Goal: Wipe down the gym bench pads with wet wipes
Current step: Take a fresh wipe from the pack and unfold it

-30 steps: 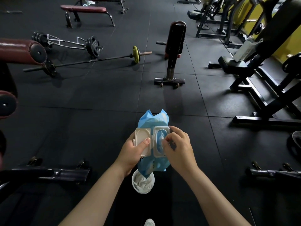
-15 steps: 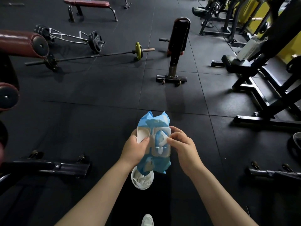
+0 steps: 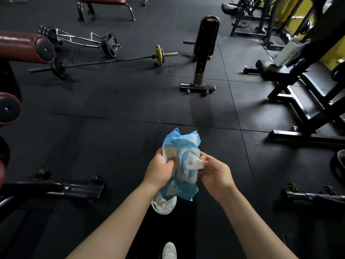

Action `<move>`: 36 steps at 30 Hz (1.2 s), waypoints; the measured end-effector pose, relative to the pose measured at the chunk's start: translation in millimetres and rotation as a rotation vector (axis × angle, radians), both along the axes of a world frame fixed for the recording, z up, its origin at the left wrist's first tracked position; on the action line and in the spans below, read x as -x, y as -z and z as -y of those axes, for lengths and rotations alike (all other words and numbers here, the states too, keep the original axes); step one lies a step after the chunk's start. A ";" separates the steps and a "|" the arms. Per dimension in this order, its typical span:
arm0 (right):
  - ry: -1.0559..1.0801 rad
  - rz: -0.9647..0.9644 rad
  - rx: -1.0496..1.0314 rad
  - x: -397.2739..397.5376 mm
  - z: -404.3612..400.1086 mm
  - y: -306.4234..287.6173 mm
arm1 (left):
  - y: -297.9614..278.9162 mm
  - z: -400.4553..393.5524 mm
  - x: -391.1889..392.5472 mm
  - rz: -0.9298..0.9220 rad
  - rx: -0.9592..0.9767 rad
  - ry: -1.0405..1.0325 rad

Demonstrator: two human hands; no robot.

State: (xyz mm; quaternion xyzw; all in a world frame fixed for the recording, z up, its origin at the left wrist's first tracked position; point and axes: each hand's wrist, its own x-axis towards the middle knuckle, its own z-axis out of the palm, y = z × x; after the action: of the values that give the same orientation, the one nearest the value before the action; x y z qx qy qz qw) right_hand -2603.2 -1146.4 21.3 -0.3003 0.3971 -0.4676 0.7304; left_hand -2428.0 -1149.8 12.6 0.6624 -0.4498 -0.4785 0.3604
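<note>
Both bare forearms reach in from the near edge, meeting at a blue pack of wet wipes held above the dark rubber floor. The left hand is clenched around the pack's left side, its thumb pressed into the flipped-open white lid; the fingers behind the pack are hidden. The right hand pinches a white wipe that stands partly out of the dispenser opening; how much wipe remains inside cannot be made out. The pack's lower end covers part of a white shoe, and a second shoe is cut off at the near edge.

On the far left, maroon roller pads are cropped by the frame. A maroon flat bench at the far edge shows only its legs and the near strip of its pad. A barbell with a yellow plate lies on the floor, and an upright black padded stand sits right of it. Black machine frames at the right are dim and run out of view.
</note>
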 end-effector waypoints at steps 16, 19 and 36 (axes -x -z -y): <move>0.117 -1.549 0.733 5.3 7.7 -2.6 | 2.3 -3.8 6.2 0.057 0.023 0.045; 0.049 -1.616 0.786 4.9 5.1 -6.0 | 5.8 -5.0 4.4 0.062 0.005 0.043; 0.106 -0.442 0.156 2.5 -8.3 -13.3 | 26.3 4.6 -4.5 0.008 -0.098 -0.067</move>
State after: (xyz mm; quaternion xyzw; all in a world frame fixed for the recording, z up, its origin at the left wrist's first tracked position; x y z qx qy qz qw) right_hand -2605.7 -1138.0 34.6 -0.4295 0.5251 -0.4573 0.5750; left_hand -2423.5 -1154.5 -13.6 0.6962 -0.4047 -0.4848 0.3414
